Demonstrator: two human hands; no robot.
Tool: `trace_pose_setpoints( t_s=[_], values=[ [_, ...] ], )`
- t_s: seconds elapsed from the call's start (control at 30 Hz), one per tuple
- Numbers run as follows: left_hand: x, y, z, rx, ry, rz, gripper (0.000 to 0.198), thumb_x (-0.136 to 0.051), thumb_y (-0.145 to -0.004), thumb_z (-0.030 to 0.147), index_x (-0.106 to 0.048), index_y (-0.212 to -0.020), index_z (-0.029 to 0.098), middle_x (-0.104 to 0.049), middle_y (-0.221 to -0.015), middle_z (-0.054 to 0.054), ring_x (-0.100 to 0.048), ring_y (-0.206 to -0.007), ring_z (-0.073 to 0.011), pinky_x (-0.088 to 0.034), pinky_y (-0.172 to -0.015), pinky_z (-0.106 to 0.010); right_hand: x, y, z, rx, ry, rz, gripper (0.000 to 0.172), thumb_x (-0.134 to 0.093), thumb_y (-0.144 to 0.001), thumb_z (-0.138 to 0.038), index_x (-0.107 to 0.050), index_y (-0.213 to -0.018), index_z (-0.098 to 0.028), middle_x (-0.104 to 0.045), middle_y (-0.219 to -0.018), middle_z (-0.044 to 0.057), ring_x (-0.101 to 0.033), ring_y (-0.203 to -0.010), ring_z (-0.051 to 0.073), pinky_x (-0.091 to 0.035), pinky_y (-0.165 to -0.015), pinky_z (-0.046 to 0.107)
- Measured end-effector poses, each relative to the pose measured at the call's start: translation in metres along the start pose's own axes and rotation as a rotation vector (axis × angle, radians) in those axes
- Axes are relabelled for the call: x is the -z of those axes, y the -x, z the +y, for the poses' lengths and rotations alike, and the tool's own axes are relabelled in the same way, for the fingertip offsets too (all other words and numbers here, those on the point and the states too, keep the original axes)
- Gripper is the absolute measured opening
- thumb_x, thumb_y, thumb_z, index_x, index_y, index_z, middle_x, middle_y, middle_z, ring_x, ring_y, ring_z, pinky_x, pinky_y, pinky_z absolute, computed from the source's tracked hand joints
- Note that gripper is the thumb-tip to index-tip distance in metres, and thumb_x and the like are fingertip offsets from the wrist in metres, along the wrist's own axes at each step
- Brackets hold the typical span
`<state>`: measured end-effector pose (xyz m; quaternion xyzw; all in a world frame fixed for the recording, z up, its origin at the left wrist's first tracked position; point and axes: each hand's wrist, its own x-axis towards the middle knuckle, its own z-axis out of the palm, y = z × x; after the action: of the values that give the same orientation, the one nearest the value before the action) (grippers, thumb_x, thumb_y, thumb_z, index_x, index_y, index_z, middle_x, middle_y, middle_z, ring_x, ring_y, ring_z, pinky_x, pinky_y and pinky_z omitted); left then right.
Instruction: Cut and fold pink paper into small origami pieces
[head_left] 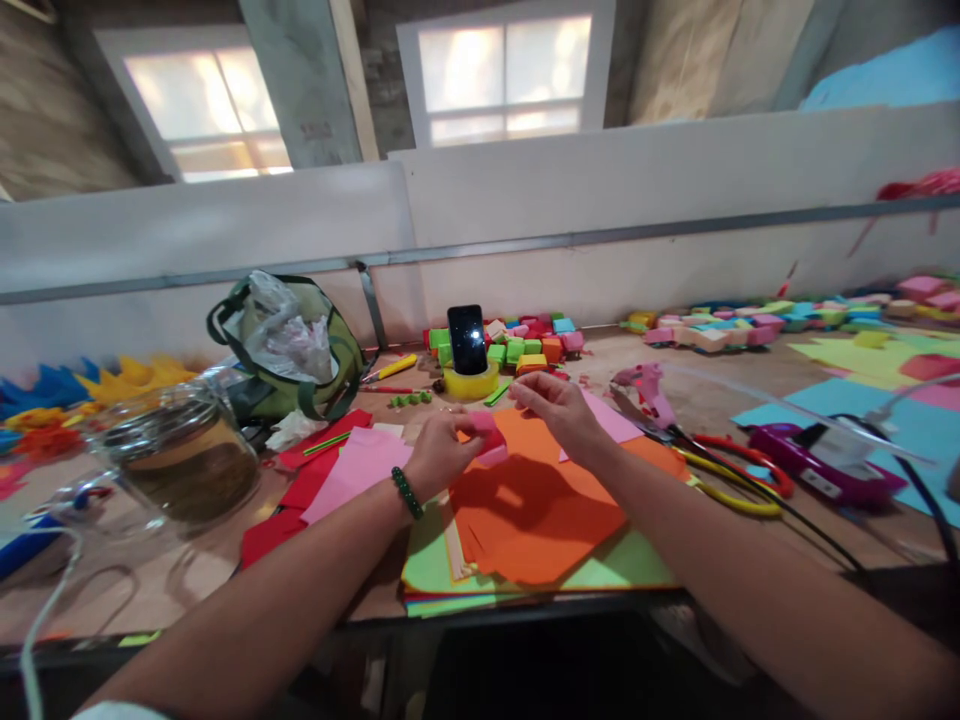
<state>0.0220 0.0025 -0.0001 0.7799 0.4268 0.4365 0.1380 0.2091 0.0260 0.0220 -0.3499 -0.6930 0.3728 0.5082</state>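
My left hand point(442, 450), with a dark green bead bracelet on its wrist, pinches a small folded pink paper piece point(491, 440) above the stack. Just to the right, my right hand point(555, 408) is raised with thumb and fingertips pressed together, apart from the pink piece. Whether anything tiny is between those fingertips I cannot make out. Below both hands lie orange paper sheets point(532, 530) on light green sheets point(645, 565). Pink paper point(364, 465) and red paper point(274, 530) lie left of the stack, and another pink sheet point(611, 418) sits under my right wrist.
A phone point(466, 340) leans upright on a yellow tape roll point(471, 382), before several small folded paper blocks point(525, 350). A glass jar point(187, 460) and a green bag point(322, 330) stand left. Rightward are a pink glue gun point(651, 395), scissors point(742, 480) and a purple power strip point(825, 465).
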Motion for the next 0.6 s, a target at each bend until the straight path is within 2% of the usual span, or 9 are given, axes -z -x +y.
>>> trace_pose_setpoints(
  t_s=[0.13, 0.23, 0.33, 0.47, 0.53, 0.6],
  values=[
    [0.002, -0.002, -0.004, -0.016, 0.034, 0.099, 0.013, -0.06, -0.079, 0.02, -0.071, -0.075, 0.015, -0.068, -0.074, -0.004, -0.057, -0.071, -0.0163, -0.045, -0.066, -0.027, -0.004, 0.005, 0.0, -0.069, 0.04, -0.093, 0.031, -0.064, -0.074, -0.045, -0.058, -0.086, -0.017, -0.06, -0.078, 0.001, -0.058, -0.064, 0.013, -0.047, -0.057, 0.026],
    [0.005, -0.002, 0.0, -0.068, 0.076, 0.129, 0.012, -0.061, -0.08, 0.022, -0.072, -0.076, 0.017, -0.07, -0.075, -0.004, -0.058, -0.073, -0.0176, -0.045, -0.069, -0.028, -0.014, 0.011, 0.002, -0.077, 0.095, -0.157, 0.029, -0.066, -0.073, -0.037, -0.056, -0.09, -0.016, -0.063, -0.084, 0.004, -0.061, -0.069, 0.015, -0.05, -0.062, 0.028],
    [0.006, 0.0, 0.005, -0.112, 0.091, 0.132, 0.013, -0.061, -0.082, 0.022, -0.073, -0.085, 0.019, -0.072, -0.083, -0.004, -0.06, -0.078, -0.0184, -0.046, -0.073, -0.029, -0.021, 0.014, 0.005, -0.016, 0.08, -0.124, 0.025, -0.065, -0.074, -0.03, -0.051, -0.09, -0.018, -0.063, -0.079, 0.003, -0.062, -0.069, 0.015, -0.051, -0.065, 0.03],
    [0.007, 0.003, 0.009, -0.155, 0.001, 0.095, 0.021, -0.06, -0.083, 0.022, -0.071, -0.1, 0.018, -0.071, -0.094, -0.006, -0.06, -0.086, -0.019, -0.045, -0.079, -0.03, -0.02, 0.017, 0.005, 0.096, 0.137, -0.085, 0.02, -0.062, -0.076, -0.026, -0.048, -0.09, -0.02, -0.061, -0.08, 0.001, -0.061, -0.068, 0.014, -0.05, -0.064, 0.028],
    [0.007, 0.005, 0.008, -0.154, -0.047, 0.082, 0.021, -0.06, -0.083, 0.024, -0.071, -0.1, 0.019, -0.07, -0.093, -0.006, -0.06, -0.086, -0.019, -0.044, -0.078, -0.03, -0.019, 0.019, 0.002, 0.138, 0.207, -0.088, 0.017, -0.06, -0.077, -0.023, -0.049, -0.088, -0.02, -0.061, -0.08, 0.001, -0.06, -0.068, 0.013, -0.048, -0.064, 0.027],
    [0.006, 0.006, 0.008, -0.132, -0.074, 0.076, 0.018, -0.058, -0.085, 0.027, -0.073, -0.091, 0.019, -0.069, -0.087, -0.006, -0.06, -0.082, -0.0183, -0.044, -0.075, -0.029, -0.019, 0.021, -0.002, 0.157, 0.266, -0.097, 0.013, -0.058, -0.077, -0.02, -0.049, -0.087, -0.02, -0.061, -0.077, 0.0, -0.059, -0.066, 0.013, -0.047, -0.061, 0.025]
  ],
)
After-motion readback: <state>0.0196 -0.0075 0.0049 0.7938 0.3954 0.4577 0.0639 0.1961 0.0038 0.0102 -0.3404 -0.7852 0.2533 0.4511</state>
